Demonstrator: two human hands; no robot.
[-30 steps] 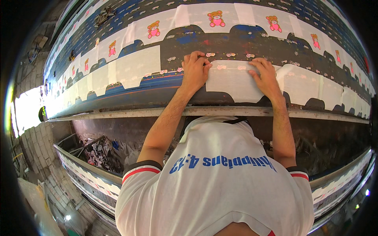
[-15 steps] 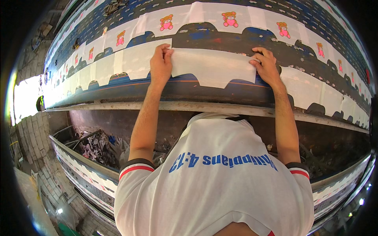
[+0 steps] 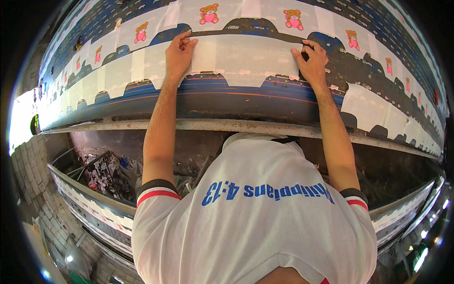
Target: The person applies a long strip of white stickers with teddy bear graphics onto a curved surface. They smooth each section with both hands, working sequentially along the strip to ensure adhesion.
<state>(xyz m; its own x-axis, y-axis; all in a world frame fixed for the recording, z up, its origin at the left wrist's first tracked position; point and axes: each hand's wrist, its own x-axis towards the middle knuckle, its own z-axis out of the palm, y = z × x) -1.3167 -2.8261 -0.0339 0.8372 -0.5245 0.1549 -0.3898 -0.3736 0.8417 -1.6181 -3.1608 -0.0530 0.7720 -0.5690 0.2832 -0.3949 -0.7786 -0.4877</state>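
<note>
A white cut cloth piece with a stepped lower edge lies spread on the dark long table between my hands. My left hand is closed at its upper left corner, thumb against forefinger. At the upper right corner, my right hand has its thumb and forefinger on the cloth; the other fingers curl. The left end of the piece meets a neighbouring white cloth piece. Beyond it runs a row of white pieces printed with pink and brown bears.
More white pieces lie to the right, past a bare dark strip. A rail edges the table before me. Below it, a bin-like space holds crumpled scraps. Another table with printed cloth stands behind on the left.
The cloth piece has moved away from me and left, from raised and held taut to lying along the row. Both hands moved with it. The view has also shifted slightly.
</note>
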